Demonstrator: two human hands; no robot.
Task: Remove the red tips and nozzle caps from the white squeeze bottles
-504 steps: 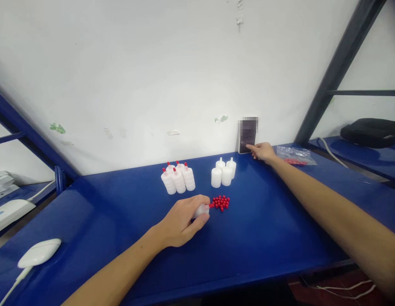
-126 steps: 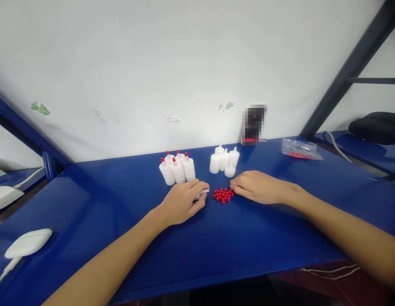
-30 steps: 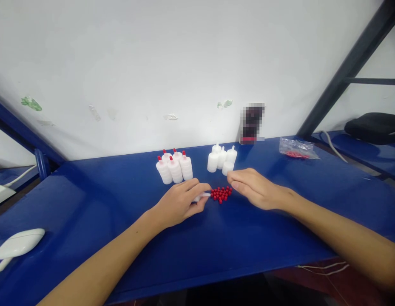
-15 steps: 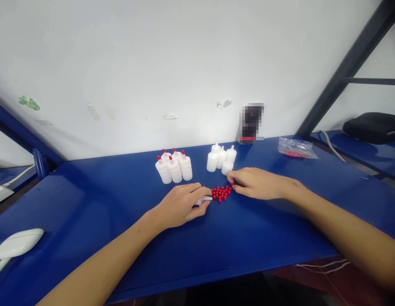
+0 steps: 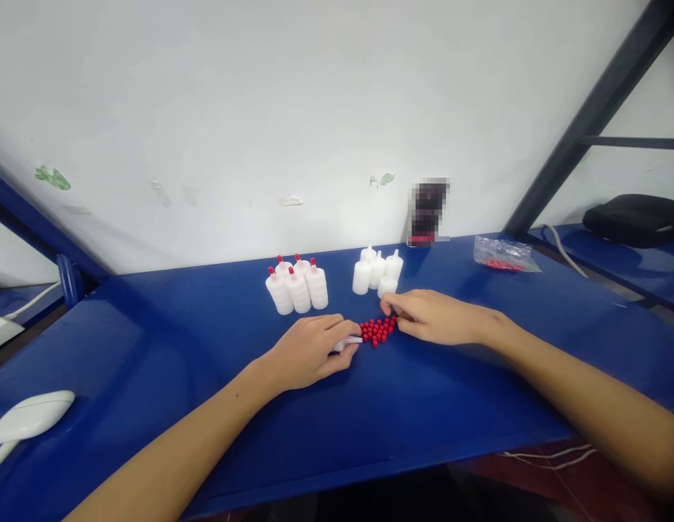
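Note:
My left hand [image 5: 315, 350] is closed round a white bottle [image 5: 344, 344] that lies tilted, its bare nozzle pointing right at the pile of small red caps [image 5: 376, 330]. At the right edge of this pile is my right hand [image 5: 432, 316], its thumb and index finger apart with no cap visible between them. Several white bottles with red caps [image 5: 298, 291] stand upright behind my left hand. Behind the pile, more white bottles without caps [image 5: 376, 271] are grouped, the nearest partly covered by my right fingers.
A clear plastic bag [image 5: 503, 255] with red caps lies at the back right of the blue table [image 5: 315, 442]. A pixelated dark item [image 5: 429, 210] leans on the wall. At the left edge sits a white device [image 5: 32, 415]; a black object [image 5: 635, 217] rests far right.
The fingers of my right hand have shifted slightly left and spread over the right edge of the cap pile. My left hand still holds the bottle in the same place.

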